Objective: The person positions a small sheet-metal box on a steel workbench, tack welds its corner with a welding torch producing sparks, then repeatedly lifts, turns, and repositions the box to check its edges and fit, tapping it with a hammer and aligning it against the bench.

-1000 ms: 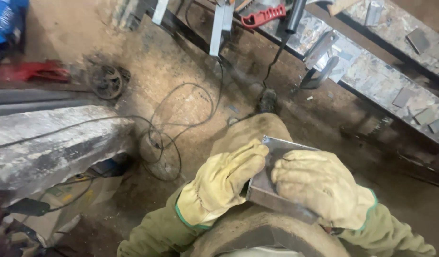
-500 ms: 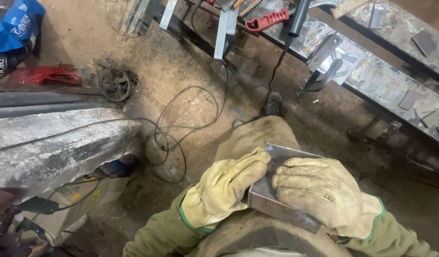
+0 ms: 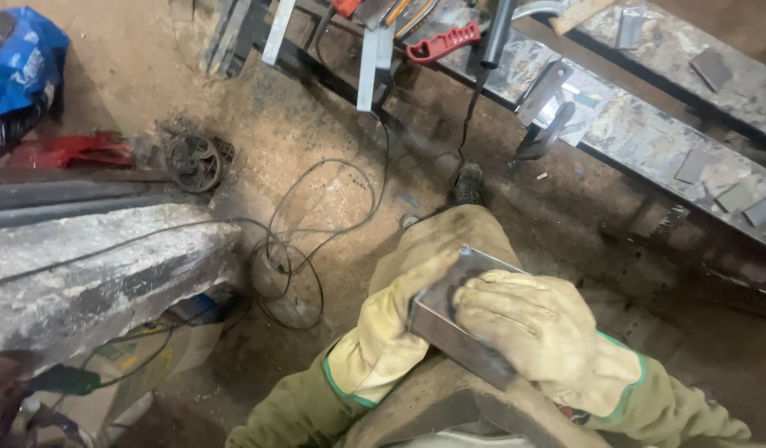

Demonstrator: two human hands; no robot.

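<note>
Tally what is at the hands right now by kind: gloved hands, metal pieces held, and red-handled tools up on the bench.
Gloved hands in yellow leather work gloves: 2, left hand and right hand
Grey rectangular steel block held on the knee: 1
Red-handled tool on the long metal bench: 1
Total: 4
</note>
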